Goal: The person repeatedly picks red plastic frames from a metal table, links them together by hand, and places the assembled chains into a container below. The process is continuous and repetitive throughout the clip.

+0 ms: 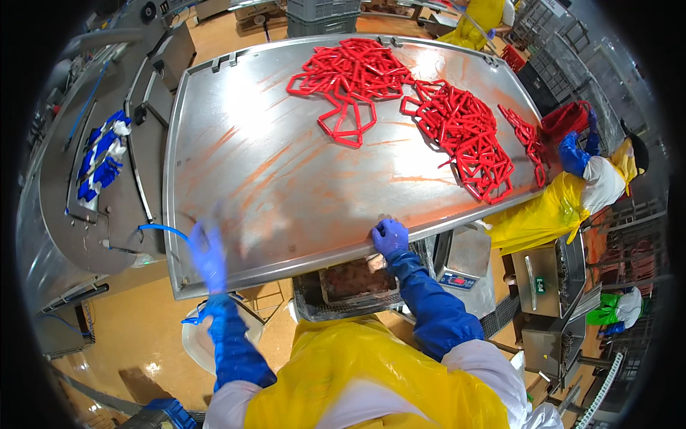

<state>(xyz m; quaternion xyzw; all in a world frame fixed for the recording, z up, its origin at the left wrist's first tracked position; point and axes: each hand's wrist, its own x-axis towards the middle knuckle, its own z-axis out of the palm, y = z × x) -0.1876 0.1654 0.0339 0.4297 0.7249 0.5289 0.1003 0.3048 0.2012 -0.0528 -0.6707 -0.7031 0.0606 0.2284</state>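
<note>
I stand at the near edge of a large stainless steel table [271, 186] smeared with orange-red streaks. My left hand [208, 255], in a blue glove, is blurred above the table's near left corner with its fingers spread and nothing in it. My right hand [389, 237], also blue-gloved, rests on the table's front rim with fingers curled over the edge. Linked red sausage chains [354, 71] lie in a heap at the far middle of the table, and a second heap of red sausage chains [464, 136] spreads toward the right side, well out of my hands' reach.
A co-worker [572, 196] in a yellow apron and blue gloves stands at the table's right edge beside a red crate [568, 118]. A grey machine [93, 157] with blue gloves on it stands left. A scale [464, 261] and a tray of meat [357, 280] sit below the front edge.
</note>
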